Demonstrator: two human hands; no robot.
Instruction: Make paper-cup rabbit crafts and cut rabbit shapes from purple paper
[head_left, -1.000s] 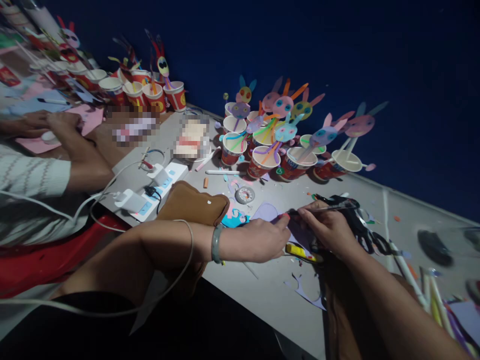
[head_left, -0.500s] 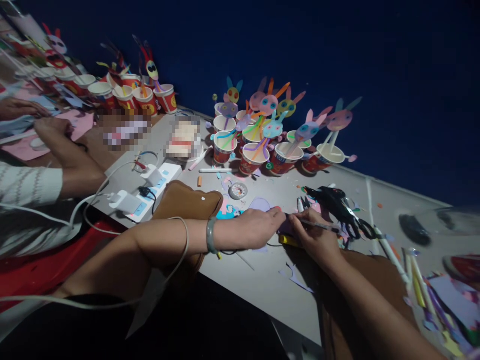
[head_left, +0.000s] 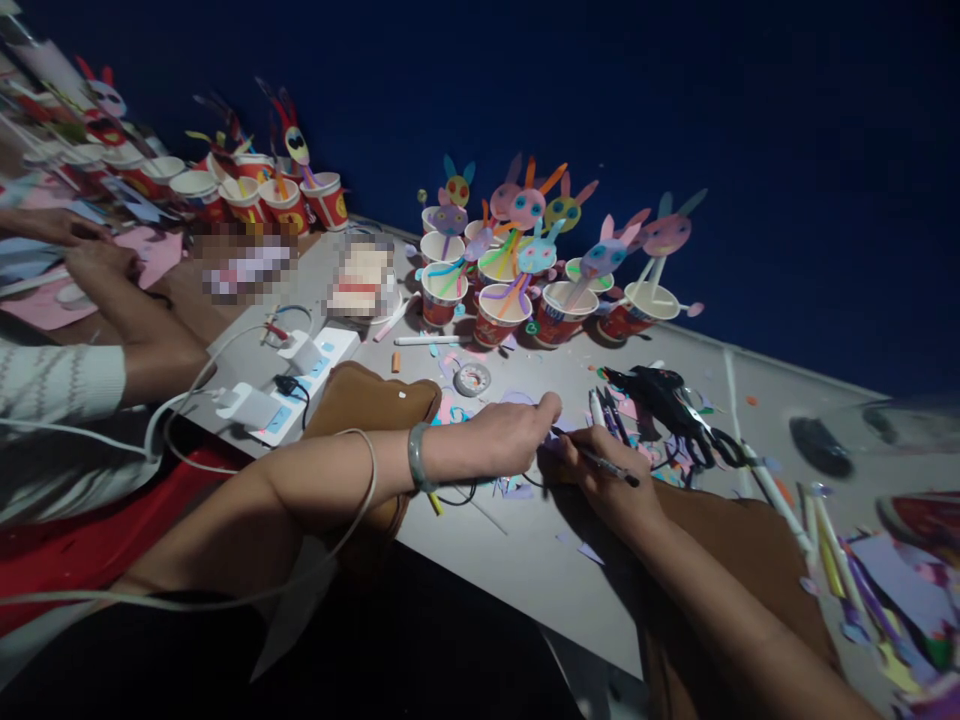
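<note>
My right hand (head_left: 616,482) is closed around a dark, slim pen (head_left: 609,464). The pen's tip points left, close to the fingertips of my left hand (head_left: 517,436). That left hand wears a grey-green bangle (head_left: 417,458) at the wrist, and its fingers are pinched together. Whatever they hold is hidden behind them; a little purple shows between the two hands. Paper scraps (head_left: 517,488) lie beneath and around both hands. Just beyond my right hand are several pens (head_left: 606,412) and a black glue gun (head_left: 651,395). Black-handled scissors (head_left: 705,440) lie beside the glue gun.
Paper cups (head_left: 502,318) with rabbit-faced paper figures stand at the back. A roll of tape (head_left: 472,378) lies in front of them. A power strip (head_left: 311,385) with plugs and cables sits left, near a brown cushion (head_left: 367,395). A co-worker's arm (head_left: 161,335) is at far left.
My hands have shifted slightly and the pen now slants more steeply down to the right. The yellow object beneath my right hand no longer shows. The long purple offcut near the front is no longer seen whole.
</note>
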